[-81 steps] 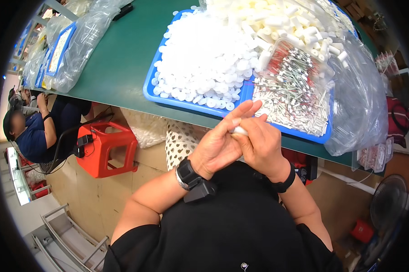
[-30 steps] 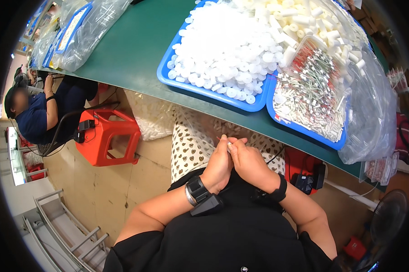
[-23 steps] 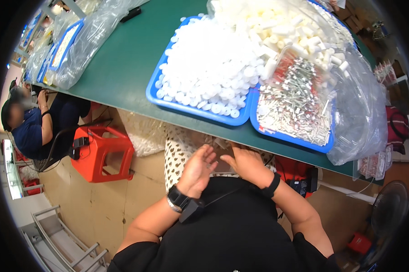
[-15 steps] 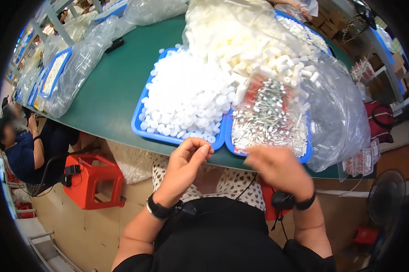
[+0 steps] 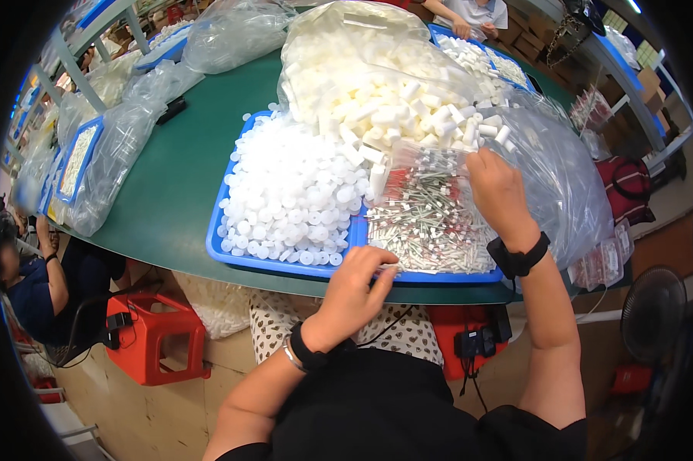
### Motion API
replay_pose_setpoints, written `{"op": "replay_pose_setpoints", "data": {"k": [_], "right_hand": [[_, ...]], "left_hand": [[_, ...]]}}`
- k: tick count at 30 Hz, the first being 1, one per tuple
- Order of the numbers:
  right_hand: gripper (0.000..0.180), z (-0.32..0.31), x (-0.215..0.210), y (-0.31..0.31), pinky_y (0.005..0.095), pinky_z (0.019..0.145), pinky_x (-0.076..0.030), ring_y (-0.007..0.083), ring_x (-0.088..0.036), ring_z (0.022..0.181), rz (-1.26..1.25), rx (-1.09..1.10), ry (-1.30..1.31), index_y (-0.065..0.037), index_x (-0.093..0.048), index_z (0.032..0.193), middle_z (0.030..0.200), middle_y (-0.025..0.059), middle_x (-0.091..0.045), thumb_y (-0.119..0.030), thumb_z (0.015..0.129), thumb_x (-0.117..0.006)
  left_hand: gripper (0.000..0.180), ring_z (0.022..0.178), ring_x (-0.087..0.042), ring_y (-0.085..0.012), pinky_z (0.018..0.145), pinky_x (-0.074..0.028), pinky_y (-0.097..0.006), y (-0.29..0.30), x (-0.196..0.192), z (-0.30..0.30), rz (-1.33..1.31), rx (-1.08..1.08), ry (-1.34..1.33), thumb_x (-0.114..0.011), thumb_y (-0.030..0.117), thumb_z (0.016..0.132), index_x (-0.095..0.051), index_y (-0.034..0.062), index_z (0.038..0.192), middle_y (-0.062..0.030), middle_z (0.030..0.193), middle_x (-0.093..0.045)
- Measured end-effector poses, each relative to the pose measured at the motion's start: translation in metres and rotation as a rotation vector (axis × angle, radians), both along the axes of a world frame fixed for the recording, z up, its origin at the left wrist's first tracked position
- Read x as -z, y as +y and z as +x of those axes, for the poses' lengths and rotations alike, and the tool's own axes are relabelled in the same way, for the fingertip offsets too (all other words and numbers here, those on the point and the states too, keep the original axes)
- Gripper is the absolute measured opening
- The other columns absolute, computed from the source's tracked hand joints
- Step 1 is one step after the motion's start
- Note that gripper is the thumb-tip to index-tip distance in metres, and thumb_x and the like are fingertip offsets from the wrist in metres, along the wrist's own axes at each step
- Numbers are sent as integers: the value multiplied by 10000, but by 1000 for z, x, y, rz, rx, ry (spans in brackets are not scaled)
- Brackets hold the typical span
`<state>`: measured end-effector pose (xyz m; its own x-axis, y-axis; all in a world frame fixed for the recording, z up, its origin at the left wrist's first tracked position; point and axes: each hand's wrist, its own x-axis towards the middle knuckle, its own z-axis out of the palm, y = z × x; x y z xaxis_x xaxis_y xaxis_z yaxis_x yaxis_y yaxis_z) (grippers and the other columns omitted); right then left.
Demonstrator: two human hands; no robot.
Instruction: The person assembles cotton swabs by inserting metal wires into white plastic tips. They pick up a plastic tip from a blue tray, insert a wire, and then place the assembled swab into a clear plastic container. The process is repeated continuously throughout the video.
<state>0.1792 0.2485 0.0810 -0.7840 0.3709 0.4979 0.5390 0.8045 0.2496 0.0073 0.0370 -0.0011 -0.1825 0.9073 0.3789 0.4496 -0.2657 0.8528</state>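
Head view: left hand (image 5: pixel 352 296) at tray edge (image 5: pixel 285 266) — right hand (image 5: pixel 498 187) outstretched.

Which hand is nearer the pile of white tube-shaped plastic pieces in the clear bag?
Right. The right hand reaches up beside the white tube-shaped plastic pieces, at the pile's lower right edge. The left hand sits far below, at the blue tray near rim.

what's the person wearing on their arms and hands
Both forearms are bare, with no gloves. The left hand has a black wristband and a thin silver bangle at the wrist. The right hand has a black watch-like band. The top is black.
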Motion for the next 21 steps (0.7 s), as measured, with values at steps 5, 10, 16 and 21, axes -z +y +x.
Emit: {"op": "replay_pose_setpoints", "data": {"k": [5,10,16,21], "right_hand": [[125,5,2,-10,335,522,-479,229,-565,716,106,-78,10,-86,-507,810,757,63,-466,-27,740,-592],[145,13,8,-10,326,500,-461,223,-543,695,153,-104,64,-95,-495,787,740,60,-435,-29,714,-602],[168,19,1,-12,340,487,-444,242,-531,673,229,-23,175,-87,-484,771,733,75,-413,6,698,-604],[173,24,-14,-7,400,540,-458,311,-553,701,193,42,350,-63,-481,818,773,112,-467,23,727,-601]], "left_hand": [[156,946,-559,-306,823,-460,-379,18,0,22,89,104,91,-633,49,874,-613,27,1027,-114,985,-620],[212,997,-551,-315,860,-461,-387,30,5,30,46,123,129,-630,67,879,-605,24,1085,-123,1038,-617],[260,1040,-557,-332,893,-463,-389,33,8,29,-2,105,145,-626,67,879,-601,19,1133,-139,1081,-621],[255,910,-618,-279,787,-500,-345,42,9,30,-11,104,71,-621,67,897,-608,29,1148,-133,1047,-638]]}}
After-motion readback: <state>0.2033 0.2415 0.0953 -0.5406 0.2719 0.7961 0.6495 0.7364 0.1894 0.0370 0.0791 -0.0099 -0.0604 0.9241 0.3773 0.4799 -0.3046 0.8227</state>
